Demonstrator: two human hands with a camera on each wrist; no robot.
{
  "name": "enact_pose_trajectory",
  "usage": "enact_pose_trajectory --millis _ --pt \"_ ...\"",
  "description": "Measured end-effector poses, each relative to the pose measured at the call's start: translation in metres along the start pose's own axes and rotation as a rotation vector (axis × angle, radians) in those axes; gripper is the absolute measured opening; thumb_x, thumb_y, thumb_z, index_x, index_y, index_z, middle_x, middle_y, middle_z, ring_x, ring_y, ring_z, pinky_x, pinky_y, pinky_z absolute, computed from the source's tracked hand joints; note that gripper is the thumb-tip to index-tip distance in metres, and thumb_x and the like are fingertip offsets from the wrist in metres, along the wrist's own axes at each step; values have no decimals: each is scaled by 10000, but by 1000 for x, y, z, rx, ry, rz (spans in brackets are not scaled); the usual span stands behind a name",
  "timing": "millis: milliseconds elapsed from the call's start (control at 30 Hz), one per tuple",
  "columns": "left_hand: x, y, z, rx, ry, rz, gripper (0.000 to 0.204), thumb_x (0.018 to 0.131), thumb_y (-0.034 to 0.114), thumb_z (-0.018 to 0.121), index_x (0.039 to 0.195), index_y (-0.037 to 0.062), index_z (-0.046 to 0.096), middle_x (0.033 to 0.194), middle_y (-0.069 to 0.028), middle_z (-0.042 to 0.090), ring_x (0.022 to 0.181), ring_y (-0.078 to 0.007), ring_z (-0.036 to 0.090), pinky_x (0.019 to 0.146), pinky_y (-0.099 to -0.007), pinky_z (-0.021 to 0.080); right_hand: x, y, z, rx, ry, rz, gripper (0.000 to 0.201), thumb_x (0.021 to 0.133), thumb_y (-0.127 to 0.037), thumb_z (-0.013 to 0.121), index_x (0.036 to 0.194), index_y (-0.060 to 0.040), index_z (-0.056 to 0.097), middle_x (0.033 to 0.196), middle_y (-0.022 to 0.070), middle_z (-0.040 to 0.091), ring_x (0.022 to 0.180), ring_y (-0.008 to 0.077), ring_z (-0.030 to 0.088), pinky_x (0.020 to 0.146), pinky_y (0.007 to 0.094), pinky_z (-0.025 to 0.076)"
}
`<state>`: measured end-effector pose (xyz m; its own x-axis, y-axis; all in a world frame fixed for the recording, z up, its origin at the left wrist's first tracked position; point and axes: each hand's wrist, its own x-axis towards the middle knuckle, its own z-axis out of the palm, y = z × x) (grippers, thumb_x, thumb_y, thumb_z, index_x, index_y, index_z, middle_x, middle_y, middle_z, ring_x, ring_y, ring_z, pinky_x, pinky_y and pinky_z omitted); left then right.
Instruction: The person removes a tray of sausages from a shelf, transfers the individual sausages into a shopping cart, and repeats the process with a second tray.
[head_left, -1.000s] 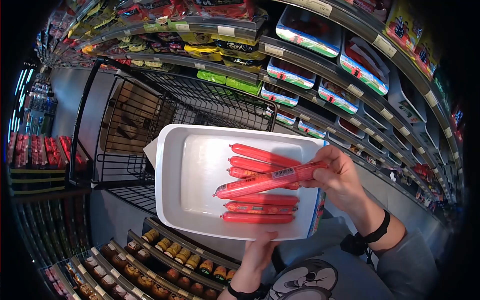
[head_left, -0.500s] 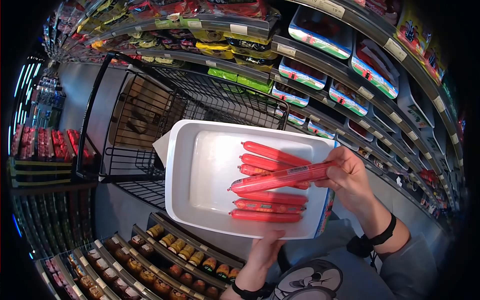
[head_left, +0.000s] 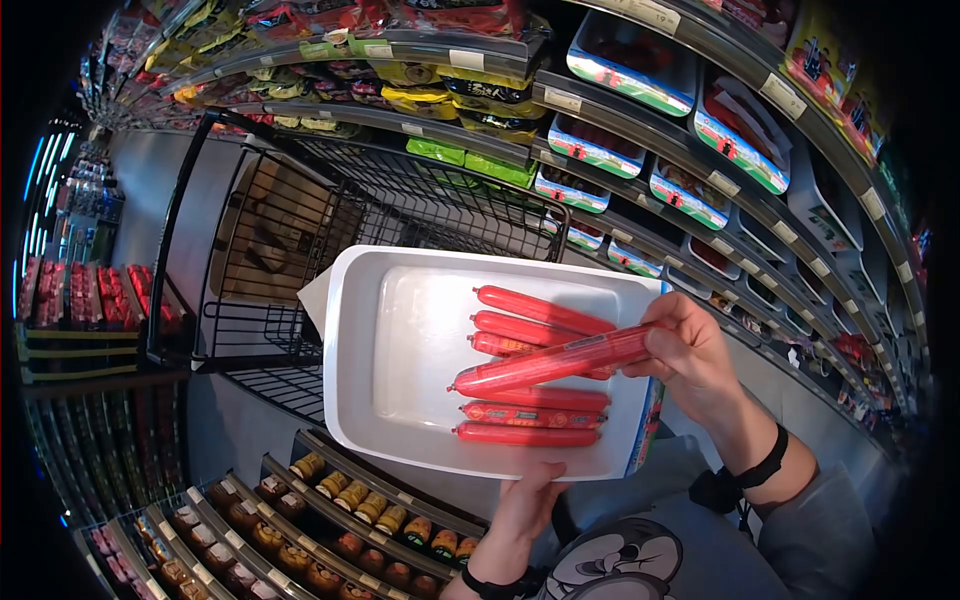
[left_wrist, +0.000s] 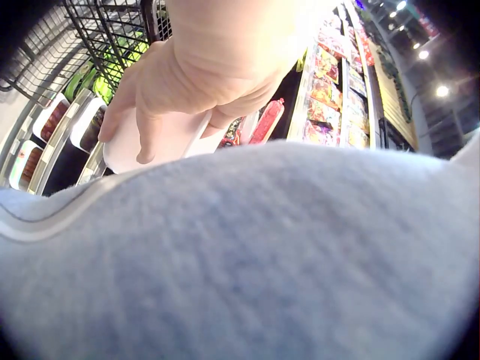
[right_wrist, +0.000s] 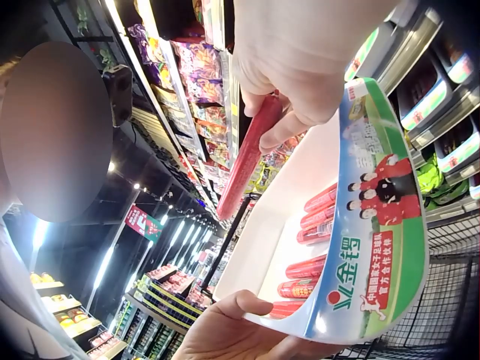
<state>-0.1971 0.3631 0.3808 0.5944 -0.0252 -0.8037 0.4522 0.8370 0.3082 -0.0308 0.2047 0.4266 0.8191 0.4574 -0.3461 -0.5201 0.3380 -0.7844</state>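
Note:
My right hand [head_left: 690, 350] pinches one end of a red-wrapped sausage [head_left: 545, 366] between thumb and fingers. The sausage slants above a white plastic bin [head_left: 410, 345], its far end pointing left. Several more red sausages [head_left: 525, 437] lie side by side on the bin's floor, partly covered by the held one in the head view. At the near side, my left hand [head_left: 520, 500] grips the bin, thumb at the rim and fingers underneath. The right wrist view shows the bin's printed front label [right_wrist: 379, 202]. In the left wrist view, sleeve cloth hides much of the scene around my left hand [left_wrist: 191, 82].
Beyond the bin stands a black wire shopping cart [head_left: 270, 330] with a brown bag [head_left: 275, 235] in it. Shelves with similar bins [head_left: 690, 195] rise at the right. A rack of jars [head_left: 355, 495] stands at the lower left, and bagged goods [head_left: 420, 100] fill the back shelves.
The sausage in my right hand has rolled slightly, so its barcode shows less. My grip on the bin stays the same; the whole view has shifted a little.

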Motion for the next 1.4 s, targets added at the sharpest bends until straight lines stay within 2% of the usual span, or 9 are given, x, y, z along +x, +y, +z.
enact_pose_trajectory --millis 267,367,433,567,900,967,1200,1300,1400 --pt "-2 1 3 4 43 -19 354 757 -25 559 1105 9 501 1020 -119 567 913 -232 600 766 -326 526 -1 0 0 15 3 -7 141 862 -51 560 974 -18 482 939 109 592 878 226 629 773 407 564" --pt "0 -1 2 27 57 1 457 728 -7 558 1171 -9 444 1051 -151 557 899 -263 609 714 -338 552 -1 1 -2 21 0 -17 140 863 -51 558 976 -20 481 948 113 587 892 230 625 779 418 562" --pt "-1 0 0 8 56 -27 340 760 -28 556 1094 3 503 1020 -118 568 920 -230 598 780 -331 523 -1 1 -2 26 4 -17 140 864 -54 558 977 -21 481 951 112 585 896 232 624 780 419 561" --pt "-1 0 0 -12 33 -8 344 761 -35 548 1100 0 499 1024 -122 567 930 -241 595 793 -347 522 -1 1 -1 28 1 -13 146 865 -65 563 979 -25 481 959 110 584 899 234 622 782 422 560" --pt "-2 0 4 -1 40 -10 385 751 -31 546 1129 9 483 1053 -126 555 950 -255 585 801 -373 510 -1 3 -3 41 12 -46 163 865 -74 569 991 -21 480 961 111 589 885 238 627 779 408 560" --pt "-1 0 3 -10 26 -17 394 749 -29 546 1136 12 480 1060 -127 551 957 -257 582 801 -375 508 -1 3 -2 -9 -6 -56 222 860 -140 594 1014 -39 470 966 86 590 885 195 632 713 335 576" --pt "-2 1 7 62 67 16 517 710 -7 536 1211 -5 405 1128 -168 507 991 -309 569 806 -417 525 -3 1 -2 -7 -58 -90 177 860 -2 542 1028 -8 486 975 113 587 907 227 618 792 376 551" --pt "-1 1 6 56 63 17 516 712 -19 534 1210 -14 401 1129 -172 508 992 -312 572 805 -410 532 -2 2 -3 -29 -73 -106 263 823 -120 640 1015 -40 478 973 90 595 904 203 625 762 363 561" --pt "-1 1 5 40 46 23 509 717 -26 534 1207 -26 399 1126 -178 511 989 -315 577 806 -405 536 -2 4 -3 -31 -77 -119 267 811 -104 649 1011 -43 482 987 103 596 911 210 622 773 365 553"
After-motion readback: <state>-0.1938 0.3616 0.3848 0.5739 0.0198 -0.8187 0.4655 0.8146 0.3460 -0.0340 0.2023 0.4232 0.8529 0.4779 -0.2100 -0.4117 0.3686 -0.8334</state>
